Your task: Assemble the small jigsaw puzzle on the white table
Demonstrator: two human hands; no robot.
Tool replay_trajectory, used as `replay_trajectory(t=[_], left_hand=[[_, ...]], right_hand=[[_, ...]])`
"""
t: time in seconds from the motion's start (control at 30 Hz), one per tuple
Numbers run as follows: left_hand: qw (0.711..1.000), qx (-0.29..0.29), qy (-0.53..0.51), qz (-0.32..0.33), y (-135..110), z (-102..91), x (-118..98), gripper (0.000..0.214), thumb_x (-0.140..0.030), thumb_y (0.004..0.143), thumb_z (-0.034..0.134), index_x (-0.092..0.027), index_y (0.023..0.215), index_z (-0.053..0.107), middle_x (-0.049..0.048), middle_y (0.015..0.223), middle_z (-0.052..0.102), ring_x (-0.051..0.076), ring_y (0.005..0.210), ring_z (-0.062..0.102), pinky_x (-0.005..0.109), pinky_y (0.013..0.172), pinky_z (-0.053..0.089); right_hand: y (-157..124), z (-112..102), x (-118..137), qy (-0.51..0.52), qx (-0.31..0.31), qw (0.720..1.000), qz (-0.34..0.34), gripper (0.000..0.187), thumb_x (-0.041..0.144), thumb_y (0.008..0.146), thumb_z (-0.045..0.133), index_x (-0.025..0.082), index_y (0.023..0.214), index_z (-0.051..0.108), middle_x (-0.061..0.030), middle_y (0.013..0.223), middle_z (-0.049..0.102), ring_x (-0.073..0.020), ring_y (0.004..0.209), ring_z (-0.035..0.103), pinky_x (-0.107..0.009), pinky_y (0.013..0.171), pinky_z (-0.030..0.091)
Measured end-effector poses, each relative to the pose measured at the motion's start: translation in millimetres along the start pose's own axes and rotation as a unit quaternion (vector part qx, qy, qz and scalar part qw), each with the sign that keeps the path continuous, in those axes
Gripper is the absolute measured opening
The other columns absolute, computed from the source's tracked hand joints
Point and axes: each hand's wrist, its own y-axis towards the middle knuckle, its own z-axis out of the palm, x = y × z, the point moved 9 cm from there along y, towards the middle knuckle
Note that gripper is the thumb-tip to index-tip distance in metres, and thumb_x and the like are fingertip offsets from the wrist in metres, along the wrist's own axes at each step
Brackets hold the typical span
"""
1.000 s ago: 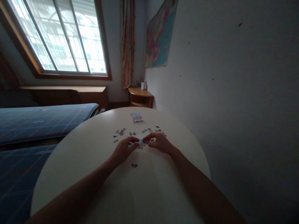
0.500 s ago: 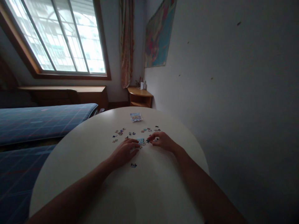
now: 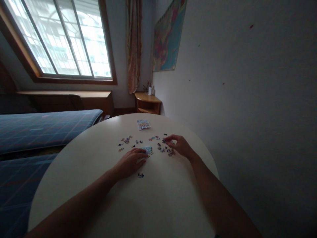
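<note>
My left hand (image 3: 131, 161) lies on the round white table with its fingers stretched out, covering the left part of a joined patch of jigsaw puzzle (image 3: 149, 150) in light blue. To the right, my right hand (image 3: 178, 144) pinches a small dark jigsaw piece (image 3: 163, 140) between thumb and fingertips. Below and beside that hand lies a cluster of loose jigsaw pieces (image 3: 163, 149), some hidden behind the fingers. A few joined dark pieces (image 3: 140, 175) rest nearer to me, below my left hand.
More loose pieces (image 3: 126, 140) are scattered beyond my left hand, and others (image 3: 154, 138) lie beyond the patch. A picture sheet or packet (image 3: 143, 124) sits farther back on the white table (image 3: 104, 198). A mattress (image 3: 49, 129) stands at left; a wall (image 3: 247, 132) runs along the right.
My right hand has moved right and away from the joined patch, still pinching a dark piece, to above the loose cluster. The left hand stays on the patch.
</note>
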Motion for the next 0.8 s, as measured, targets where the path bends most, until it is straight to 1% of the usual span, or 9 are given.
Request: replay_trajectory(t=[0.1, 0.33, 0.4, 0.47, 0.57, 0.63, 0.7, 0.77, 0.8], left_hand=[[1.0, 0.001, 0.022, -0.001, -0.1, 2.3, 3.7, 0.032, -0.032, 0.093, 0.054, -0.028, 0.121, 0.069, 0.0045, 0.134, 0.062, 0.024, 0.125, 0.053, 0.042, 0.11, 0.04], [0.999, 0.005, 0.049, -0.001, -0.1, -0.2, -2.1, 0.03, -0.03, 0.093, 0.053, -0.028, 0.118, 0.07, 0.0038, 0.132, 0.063, 0.024, 0.123, 0.055, 0.042, 0.108, 0.042], [0.999, 0.006, 0.052, -0.006, -0.1, -1.2, -3.3, 0.03, -0.029, 0.093, 0.053, -0.028, 0.117, 0.07, 0.0038, 0.132, 0.063, 0.024, 0.123, 0.055, 0.043, 0.108, 0.043], [0.999, 0.006, 0.05, -0.004, -0.2, -1.7, -4.0, 0.03, -0.03, 0.093, 0.052, -0.028, 0.118, 0.07, 0.0037, 0.133, 0.063, 0.024, 0.124, 0.054, 0.043, 0.108, 0.043], [0.999, 0.006, 0.044, 0.003, -0.4, -1.3, -3.3, 0.031, -0.031, 0.094, 0.051, -0.029, 0.12, 0.069, 0.0033, 0.133, 0.062, 0.023, 0.124, 0.054, 0.043, 0.108, 0.043], [0.999, 0.006, 0.046, 0.007, -0.2, -0.4, -2.3, 0.031, -0.032, 0.095, 0.051, -0.029, 0.12, 0.069, 0.0032, 0.133, 0.063, 0.023, 0.123, 0.055, 0.042, 0.108, 0.043], [0.999, 0.005, 0.048, 0.008, -0.1, 0.2, -1.2, 0.031, -0.031, 0.094, 0.051, -0.028, 0.121, 0.068, 0.0036, 0.133, 0.063, 0.023, 0.123, 0.055, 0.042, 0.107, 0.043], [0.999, 0.002, 0.048, 0.008, -0.1, 0.4, -0.6, 0.031, -0.032, 0.094, 0.052, -0.028, 0.12, 0.068, 0.004, 0.133, 0.063, 0.024, 0.123, 0.055, 0.043, 0.108, 0.043], [0.999, 0.001, 0.048, 0.007, -0.1, 0.3, -0.3, 0.031, -0.032, 0.094, 0.052, -0.028, 0.12, 0.068, 0.004, 0.133, 0.063, 0.024, 0.124, 0.055, 0.043, 0.108, 0.043]], right_hand=[[-1.1, -0.4, -3.4, 0.009, 0.008, 1.0, 0.015, 0.023, 0.03, 0.079, 0.068, 0.018, 0.098, 0.075, -0.0064, 0.095, 0.076, -0.0198, 0.088, 0.069, -0.034, 0.084, 0.051], [-10.4, 59.9, 15.0, 0.005, 0.192, 0.981, 0.004, 0.02, 0.026, 0.073, 0.073, 0.02, 0.091, 0.078, -0.0026, 0.085, 0.076, -0.0173, 0.083, 0.068, -0.028, 0.078, 0.049], [-13.4, 70.1, 20.3, -0.003, 0.227, 0.974, 0.0, 0.02, 0.028, 0.073, 0.073, 0.021, 0.091, 0.079, -0.0019, 0.084, 0.076, -0.0158, 0.079, 0.066, -0.026, 0.075, 0.048], [-14.1, 71.0, 23.1, -0.013, 0.242, 0.97, -0.014, 0.022, 0.031, 0.073, 0.075, 0.022, 0.093, 0.079, -0.002, 0.084, 0.075, -0.0151, 0.079, 0.065, -0.025, 0.073, 0.047], [-8.4, 51.6, 13.3, -0.017, 0.2, 0.979, -0.016, 0.027, 0.035, 0.073, 0.077, 0.022, 0.095, 0.079, -0.0033, 0.085, 0.075, -0.0149, 0.077, 0.063, -0.025, 0.072, 0.046], [-1.9, 25.6, -6.4, -0.031, 0.118, 0.992, 0.014, 0.025, 0.037, 0.077, 0.072, 0.021, 0.095, 0.079, -0.0043, 0.083, 0.075, -0.0151, 0.074, 0.062, -0.025, 0.069, 0.046], [1.1, -3.2, -31.5, -0.062, 0.023, 0.996, 0.059, 0.025, 0.033, 0.08, 0.067, 0.018, 0.098, 0.077, -0.0059, 0.084, 0.075, -0.0156, 0.072, 0.062, -0.026, 0.068, 0.046], [-1.0, -26.1, -55.5, -0.098, -0.054, 0.988, 0.108, 0.024, 0.029, 0.081, 0.064, 0.016, 0.097, 0.077, -0.0078, 0.085, 0.075, -0.0162, 0.071, 0.062, -0.027, 0.068, 0.046], [-3.2, -33.2, -66.2, -0.111, -0.076, 0.982, 0.134, 0.023, 0.028, 0.081, 0.064, 0.015, 0.096, 0.077, -0.0082, 0.084, 0.075, -0.0165, 0.071, 0.063, -0.027, 0.068, 0.046]])
